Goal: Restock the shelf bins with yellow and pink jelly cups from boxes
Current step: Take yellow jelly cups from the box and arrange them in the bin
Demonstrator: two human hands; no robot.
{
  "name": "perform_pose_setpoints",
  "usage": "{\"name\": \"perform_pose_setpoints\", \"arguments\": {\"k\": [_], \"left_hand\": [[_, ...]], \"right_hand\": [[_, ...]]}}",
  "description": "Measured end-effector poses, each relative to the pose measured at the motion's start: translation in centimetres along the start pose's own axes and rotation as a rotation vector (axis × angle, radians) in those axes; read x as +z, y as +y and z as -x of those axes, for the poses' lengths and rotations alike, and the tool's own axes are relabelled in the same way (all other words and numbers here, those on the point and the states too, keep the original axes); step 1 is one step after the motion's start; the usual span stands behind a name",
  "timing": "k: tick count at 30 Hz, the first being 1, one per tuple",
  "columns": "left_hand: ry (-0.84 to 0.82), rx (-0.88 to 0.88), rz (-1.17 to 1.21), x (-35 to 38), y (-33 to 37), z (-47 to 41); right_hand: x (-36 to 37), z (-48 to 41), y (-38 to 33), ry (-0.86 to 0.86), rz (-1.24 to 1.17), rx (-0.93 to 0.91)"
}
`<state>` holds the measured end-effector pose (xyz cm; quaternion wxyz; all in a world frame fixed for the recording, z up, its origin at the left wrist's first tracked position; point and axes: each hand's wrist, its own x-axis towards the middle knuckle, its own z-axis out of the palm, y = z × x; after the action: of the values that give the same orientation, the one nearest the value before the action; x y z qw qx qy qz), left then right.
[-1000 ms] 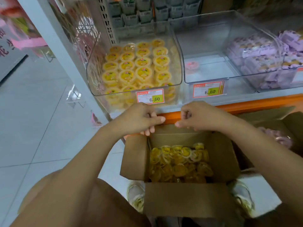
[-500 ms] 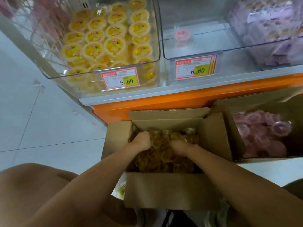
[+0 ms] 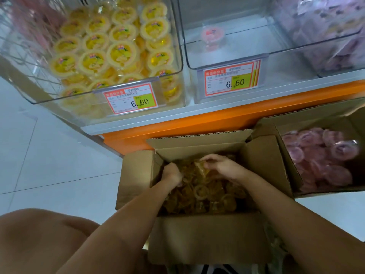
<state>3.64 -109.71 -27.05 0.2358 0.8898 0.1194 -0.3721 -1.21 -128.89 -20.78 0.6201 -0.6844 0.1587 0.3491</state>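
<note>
An open cardboard box (image 3: pixel 205 236) on the floor holds several yellow jelly cups (image 3: pixel 207 194). Both hands are down inside it. My left hand (image 3: pixel 172 174) is curled among the cups at the box's left side. My right hand (image 3: pixel 221 167) grips a yellow cup at the far middle, slightly raised. A second open box (image 3: pixel 284 167) to the right holds pink jelly cups (image 3: pixel 320 161). On the shelf above, the left clear bin (image 3: pixel 173 95) is nearly full of yellow cups (image 3: pixel 110 50). The middle bin (image 3: pixel 227 66) holds one pink cup (image 3: pixel 213 37).
A third bin (image 3: pixel 335 46) at the right holds purple-wrapped packs. Price tags reading 6.60 hang on the two bin fronts. An orange shelf base (image 3: pixel 197 123) runs behind the boxes. White tiled floor (image 3: pixel 49 165) spreads to the left. My bare knee (image 3: pixel 39 240) is at the lower left.
Both hands went from the box's far flap down into the yellow cups; the right hand has since closed on a cup and lifted it slightly. The camera tilted down and closer.
</note>
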Motion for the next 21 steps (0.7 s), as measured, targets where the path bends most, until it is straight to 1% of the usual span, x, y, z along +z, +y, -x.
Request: {"name": "perform_pose_setpoints", "arguments": {"k": [2, 4, 5, 7, 9, 11, 14, 16, 18, 20, 21], "left_hand": [[-0.032, -0.006, -0.018, -0.2, 0.1, 0.1], [-0.079, 0.016, -0.072, -1.2, 0.5, 0.8], [-0.112, 0.043, -0.087, -1.8, 0.8, 1.5], [-0.218, 0.1, -0.075, -3.7, 1.5, 3.0], [-0.316, 0.156, -0.045, -5.9, 2.2, 5.2], [-0.371, 0.227, -0.032, -8.3, 3.1, 7.5], [-0.481, 0.297, 0.058, -11.9, 4.3, 11.4], [-0.424, 0.373, 0.07, -14.3, 4.8, 14.2], [-0.318, 0.462, 0.103, -16.7, 5.3, 17.2], [-0.213, 0.533, 0.197, -19.0, 5.6, 20.2], [-0.187, 0.566, 0.264, -20.0, 5.8, 21.5]], "right_hand": [[-0.7, 0.7, -0.6, -0.075, -0.362, -0.004], [-1.2, 1.5, -1.4, -0.135, -0.624, 0.003], [-1.3, 2.0, -2.0, -0.159, -0.716, 0.004], [-1.0, 3.0, -3.2, -0.193, -0.786, -0.009], [-0.9, 4.3, -4.4, -0.212, -0.757, -0.042], [-1.1, 5.8, -5.7, -0.238, -0.728, -0.093], [-2.0, 8.3, -7.5, -0.356, -0.72, -0.188], [-2.5, 10.1, -9.2, -0.379, -0.633, -0.254], [-2.5, 12.1, -11.0, -0.346, -0.455, -0.311], [-1.9, 14.1, -12.8, -0.229, -0.227, -0.353], [-1.6, 15.0, -13.6, -0.155, -0.13, -0.381]]}}
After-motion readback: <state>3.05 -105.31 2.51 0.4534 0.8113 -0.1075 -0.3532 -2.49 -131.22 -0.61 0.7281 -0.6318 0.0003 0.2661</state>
